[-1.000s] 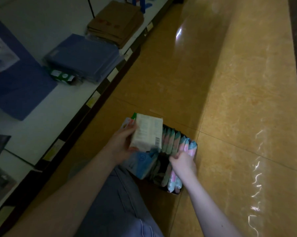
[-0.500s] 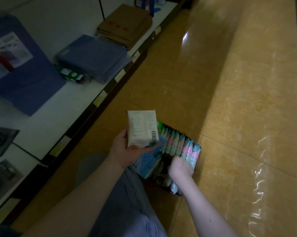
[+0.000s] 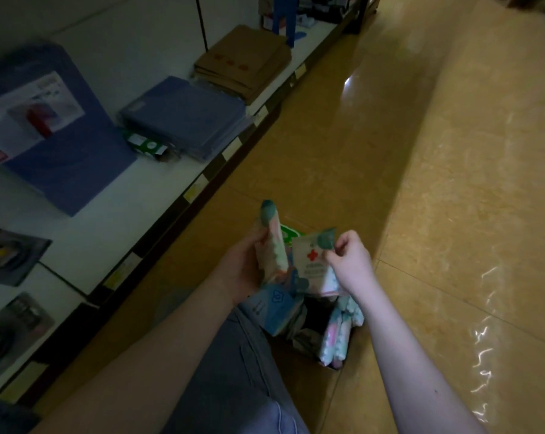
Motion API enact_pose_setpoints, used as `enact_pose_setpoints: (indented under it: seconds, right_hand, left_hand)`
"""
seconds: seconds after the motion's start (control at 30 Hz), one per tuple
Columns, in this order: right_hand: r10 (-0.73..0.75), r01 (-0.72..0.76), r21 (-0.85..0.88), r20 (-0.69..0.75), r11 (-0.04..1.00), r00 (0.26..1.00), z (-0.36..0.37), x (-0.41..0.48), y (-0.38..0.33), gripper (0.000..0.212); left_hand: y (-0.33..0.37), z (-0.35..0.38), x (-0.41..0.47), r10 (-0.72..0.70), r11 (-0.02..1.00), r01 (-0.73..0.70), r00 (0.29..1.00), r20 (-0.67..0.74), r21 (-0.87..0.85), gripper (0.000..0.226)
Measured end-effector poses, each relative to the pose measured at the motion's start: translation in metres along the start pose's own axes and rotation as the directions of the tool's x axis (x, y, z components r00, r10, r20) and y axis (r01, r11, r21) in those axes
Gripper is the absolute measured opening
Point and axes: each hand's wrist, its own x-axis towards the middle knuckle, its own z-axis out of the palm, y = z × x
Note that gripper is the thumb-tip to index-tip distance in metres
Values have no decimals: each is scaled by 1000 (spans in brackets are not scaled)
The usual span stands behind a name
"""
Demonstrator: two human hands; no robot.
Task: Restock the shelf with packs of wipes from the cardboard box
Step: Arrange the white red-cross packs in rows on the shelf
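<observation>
I see my left hand [image 3: 241,269] at centre frame, curled around an upright pack of wipes [image 3: 270,249]. Just right of it, my right hand [image 3: 351,261] pinches the top corner of a red-cross pack [image 3: 311,264]. Below both, the cardboard box [image 3: 315,324] sits on the floor with more packs [image 3: 335,338] standing inside. The white shelf [image 3: 102,220] runs along the frame's left.

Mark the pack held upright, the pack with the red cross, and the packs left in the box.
Upright pack [image 3: 271,255], head view, on its pale side face.
Red-cross pack [image 3: 313,270], head view, on its front below the cross.
Remaining packs [image 3: 337,335], head view, on the row's upper edges.
</observation>
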Motion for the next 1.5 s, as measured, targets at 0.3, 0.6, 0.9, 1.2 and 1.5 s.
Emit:
enact_pose_setpoints:
  seconds: [0.3,0.6,0.9,1.2,1.5]
  right_hand:
    - [37,-55,440,49,897,998,14,10,-59,41]
    - [-116,-51,614,229,788,967,38,11,-143,30]
    - [-296,96,585,256,805,920,63,7,-230,20]
    - [-458,159,724,236,671,857,63,-24,-347,9]
    - [-620,180,840,217,513,754,71,-53,-481,17]
  left_hand:
    - [38,2,-20,111,980,-93,989,-98,177,19]
    - [98,-5,-58,428,888,-369,882,-198,276,23]
    - [161,-16,-113,572,813,-482,765,-294,328,27]
    - [234,-13,-197,770,634,-631,572,-283,447,20]
    - [316,5,-314,901,433,-748,382,-208,504,23]
